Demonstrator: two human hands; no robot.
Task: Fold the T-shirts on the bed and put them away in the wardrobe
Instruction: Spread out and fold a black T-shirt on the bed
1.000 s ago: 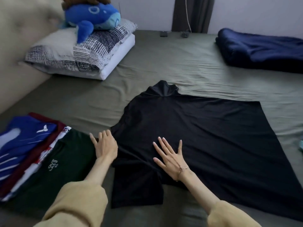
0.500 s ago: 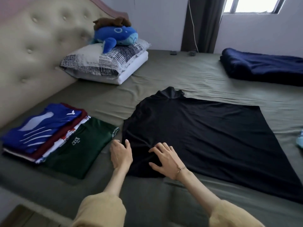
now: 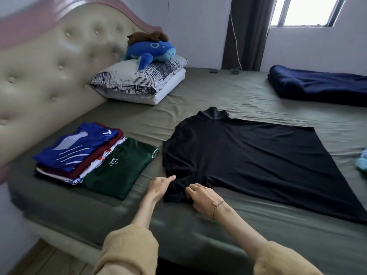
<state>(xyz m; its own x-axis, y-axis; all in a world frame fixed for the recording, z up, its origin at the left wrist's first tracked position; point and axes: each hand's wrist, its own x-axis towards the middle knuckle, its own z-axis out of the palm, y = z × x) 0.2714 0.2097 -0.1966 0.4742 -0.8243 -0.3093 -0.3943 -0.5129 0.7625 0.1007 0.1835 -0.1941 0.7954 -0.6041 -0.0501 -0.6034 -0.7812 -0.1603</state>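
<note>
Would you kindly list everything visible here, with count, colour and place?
T-shirt: one, black, spread flat mid-bed.
Folded shirts: a stack, blue on top, left by the headboard.
Green shirt: one, folded, beside the stack.
Pillows: two, patterned over white, at the head.
Plush toy: one, blue, on the pillows.
Blanket: one, navy, far right.
Left hand: at the sleeve's edge.
Right hand: fingers pinching the sleeve.

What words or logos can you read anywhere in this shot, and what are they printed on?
"OUT LAS" with smaller, unreadable characters beside it: chest of the folded green T-shirt.
"CONCERT BA...", cut off at the fold: the same shirt's sleeve edge.
White Y-shaped logo, no letters: the blue jersey.
Print on the white shirt beneath: too small to read.
</note>
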